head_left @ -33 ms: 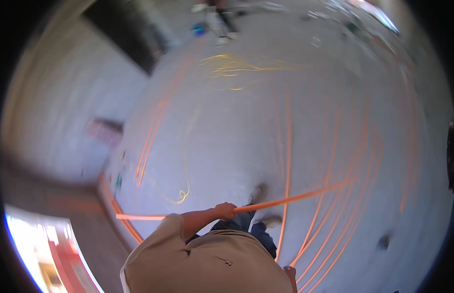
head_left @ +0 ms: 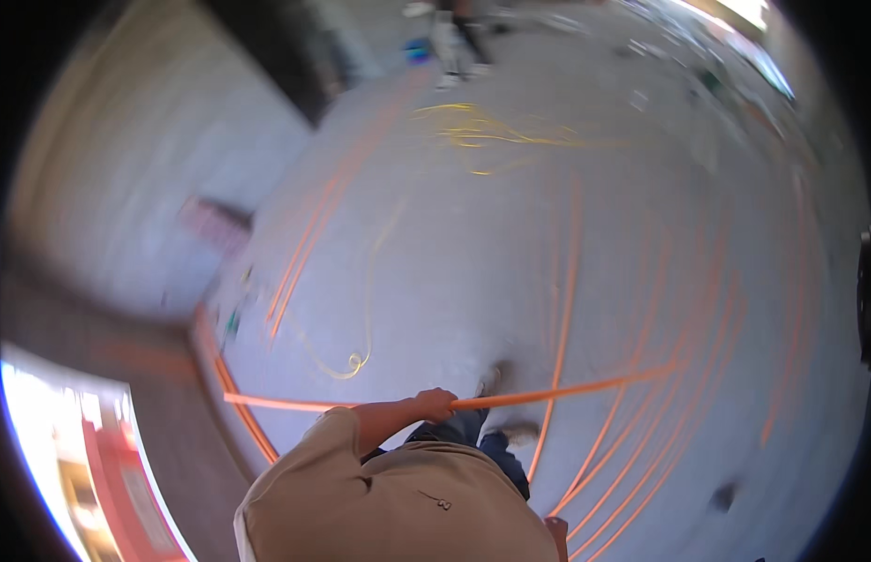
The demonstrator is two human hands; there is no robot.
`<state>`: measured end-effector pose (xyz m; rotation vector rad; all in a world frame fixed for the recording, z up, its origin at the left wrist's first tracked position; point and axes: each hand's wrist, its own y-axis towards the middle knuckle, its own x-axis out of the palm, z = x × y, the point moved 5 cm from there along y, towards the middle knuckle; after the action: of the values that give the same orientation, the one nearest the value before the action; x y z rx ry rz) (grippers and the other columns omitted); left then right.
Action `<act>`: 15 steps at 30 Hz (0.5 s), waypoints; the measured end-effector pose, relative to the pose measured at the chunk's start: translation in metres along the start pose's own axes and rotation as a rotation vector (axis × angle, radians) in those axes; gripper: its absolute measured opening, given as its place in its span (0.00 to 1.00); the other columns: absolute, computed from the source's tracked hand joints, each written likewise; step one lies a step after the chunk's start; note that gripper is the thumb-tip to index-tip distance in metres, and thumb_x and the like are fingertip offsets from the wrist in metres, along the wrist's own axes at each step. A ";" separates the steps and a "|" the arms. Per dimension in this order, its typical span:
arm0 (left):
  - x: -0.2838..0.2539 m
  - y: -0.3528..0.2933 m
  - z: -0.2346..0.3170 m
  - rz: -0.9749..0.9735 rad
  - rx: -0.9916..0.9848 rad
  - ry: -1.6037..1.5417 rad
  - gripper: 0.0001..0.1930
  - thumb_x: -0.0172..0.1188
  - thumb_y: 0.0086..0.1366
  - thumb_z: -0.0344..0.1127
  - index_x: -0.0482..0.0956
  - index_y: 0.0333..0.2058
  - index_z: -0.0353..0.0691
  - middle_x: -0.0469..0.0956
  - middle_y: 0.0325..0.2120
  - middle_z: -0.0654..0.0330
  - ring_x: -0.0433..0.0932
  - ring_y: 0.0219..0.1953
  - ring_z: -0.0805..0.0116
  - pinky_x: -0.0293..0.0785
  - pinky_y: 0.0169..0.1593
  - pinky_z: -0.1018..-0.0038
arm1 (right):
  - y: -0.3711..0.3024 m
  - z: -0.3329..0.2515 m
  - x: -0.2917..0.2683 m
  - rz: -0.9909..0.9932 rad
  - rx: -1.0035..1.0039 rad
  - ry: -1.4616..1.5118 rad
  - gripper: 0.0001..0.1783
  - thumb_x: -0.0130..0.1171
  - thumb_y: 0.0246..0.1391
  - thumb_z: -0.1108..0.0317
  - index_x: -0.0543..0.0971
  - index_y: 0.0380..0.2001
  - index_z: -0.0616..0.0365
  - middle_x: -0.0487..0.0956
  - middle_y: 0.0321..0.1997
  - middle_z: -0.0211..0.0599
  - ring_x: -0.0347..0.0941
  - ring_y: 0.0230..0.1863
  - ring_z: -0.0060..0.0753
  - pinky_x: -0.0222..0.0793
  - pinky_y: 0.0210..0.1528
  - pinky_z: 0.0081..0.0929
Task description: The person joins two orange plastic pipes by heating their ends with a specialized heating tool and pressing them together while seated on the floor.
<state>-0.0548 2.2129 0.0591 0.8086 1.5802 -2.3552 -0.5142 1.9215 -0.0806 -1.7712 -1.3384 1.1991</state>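
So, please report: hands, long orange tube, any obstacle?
Left hand gripping long thin orange tube. Right hand at side, grip unclear. More thin orange tubes lie on grey floor underneath.

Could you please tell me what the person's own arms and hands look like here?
The left hand looks ungloved, and its forearm is bare below a loose, short tan sleeve. Only a little of the right hand shows at the lower edge; it appears ungloved too, but its sleeve cannot be made out.

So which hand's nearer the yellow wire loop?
Left. Left hand, gripping the orange pipe, sits below and right of the loop in frame; right hand is lower, farther right.
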 end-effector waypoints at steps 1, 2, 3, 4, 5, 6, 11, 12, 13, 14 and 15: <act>0.000 0.000 -0.004 0.076 -0.048 -0.093 0.16 0.59 0.60 0.43 0.81 0.46 0.48 0.83 0.42 0.52 0.81 0.47 0.50 0.77 0.50 0.55 | 0.021 -0.023 -0.041 0.018 -0.088 -0.133 0.09 0.58 0.52 0.67 0.82 0.32 0.61 0.80 0.22 0.38 0.77 0.19 0.36 0.75 0.25 0.34; 0.001 0.000 -0.007 0.093 -0.047 -0.100 0.15 0.59 0.59 0.41 0.81 0.45 0.49 0.83 0.41 0.53 0.81 0.46 0.51 0.77 0.49 0.55 | 0.040 -0.047 -0.080 0.036 -0.182 -0.272 0.09 0.58 0.51 0.67 0.82 0.32 0.61 0.81 0.22 0.39 0.77 0.20 0.37 0.75 0.26 0.35; 0.003 -0.001 -0.007 0.118 -0.036 -0.094 0.14 0.59 0.59 0.40 0.82 0.45 0.50 0.83 0.40 0.54 0.82 0.46 0.53 0.77 0.49 0.55 | 0.060 -0.071 -0.114 0.055 -0.278 -0.410 0.09 0.58 0.50 0.68 0.82 0.31 0.62 0.81 0.23 0.40 0.77 0.21 0.39 0.75 0.28 0.36; 0.002 -0.005 -0.015 0.161 -0.076 -0.177 0.14 0.59 0.59 0.40 0.82 0.45 0.50 0.83 0.40 0.54 0.82 0.46 0.53 0.77 0.49 0.55 | 0.072 -0.108 -0.139 0.084 -0.449 -0.598 0.09 0.58 0.50 0.68 0.82 0.30 0.62 0.81 0.23 0.42 0.77 0.22 0.41 0.75 0.29 0.38; 0.006 -0.005 -0.018 0.176 -0.083 -0.189 0.14 0.59 0.59 0.38 0.82 0.45 0.50 0.83 0.40 0.55 0.82 0.46 0.54 0.78 0.49 0.56 | 0.090 -0.137 -0.164 0.111 -0.467 -0.649 0.09 0.58 0.49 0.68 0.82 0.29 0.63 0.82 0.24 0.43 0.77 0.23 0.43 0.75 0.30 0.39; 0.005 -0.009 -0.020 0.192 -0.094 -0.174 0.14 0.59 0.59 0.36 0.82 0.44 0.51 0.83 0.40 0.56 0.82 0.47 0.55 0.78 0.48 0.57 | 0.101 -0.174 -0.178 0.132 -0.561 -0.720 0.09 0.58 0.48 0.69 0.82 0.28 0.63 0.82 0.25 0.44 0.77 0.24 0.45 0.75 0.31 0.41; 0.002 -0.024 -0.069 0.327 -0.078 -0.185 0.14 0.59 0.58 0.35 0.82 0.44 0.51 0.82 0.41 0.59 0.81 0.48 0.56 0.78 0.48 0.57 | 0.097 -0.398 -0.130 0.379 -0.901 -0.826 0.11 0.56 0.51 0.67 0.83 0.33 0.62 0.82 0.36 0.54 0.79 0.40 0.57 0.74 0.46 0.46; -0.002 -0.023 -0.086 0.316 -0.069 -0.187 0.13 0.59 0.59 0.35 0.82 0.43 0.51 0.83 0.40 0.59 0.81 0.46 0.56 0.79 0.47 0.57 | 0.085 -0.447 -0.098 0.203 -1.003 -0.737 0.15 0.58 0.51 0.67 0.83 0.39 0.64 0.83 0.35 0.53 0.79 0.39 0.56 0.74 0.46 0.45; -0.004 -0.024 -0.101 0.313 -0.069 -0.174 0.12 0.59 0.59 0.35 0.82 0.42 0.50 0.83 0.38 0.59 0.82 0.44 0.56 0.79 0.46 0.58 | 0.066 -0.486 -0.060 0.273 -1.137 -0.624 0.16 0.61 0.51 0.68 0.81 0.42 0.67 0.81 0.33 0.51 0.79 0.36 0.54 0.74 0.43 0.44; -0.010 -0.028 -0.116 0.390 -0.079 -0.186 0.11 0.60 0.59 0.32 0.84 0.41 0.50 0.84 0.39 0.59 0.83 0.44 0.58 0.80 0.45 0.62 | 0.055 -0.527 -0.018 0.163 -1.138 -0.647 0.18 0.64 0.50 0.68 0.79 0.43 0.69 0.80 0.35 0.50 0.78 0.36 0.51 0.74 0.42 0.43; -0.015 -0.031 -0.132 0.400 -0.083 -0.210 0.11 0.60 0.59 0.32 0.84 0.41 0.50 0.84 0.39 0.59 0.83 0.44 0.58 0.80 0.45 0.62 | 0.036 -0.561 0.027 0.175 -1.254 -0.688 0.22 0.66 0.49 0.68 0.78 0.47 0.68 0.79 0.39 0.51 0.77 0.38 0.51 0.74 0.41 0.42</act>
<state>-0.0126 2.3421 0.0546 0.7488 1.2838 -2.0034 0.0147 1.9648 0.1076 -2.3690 -2.8091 1.1741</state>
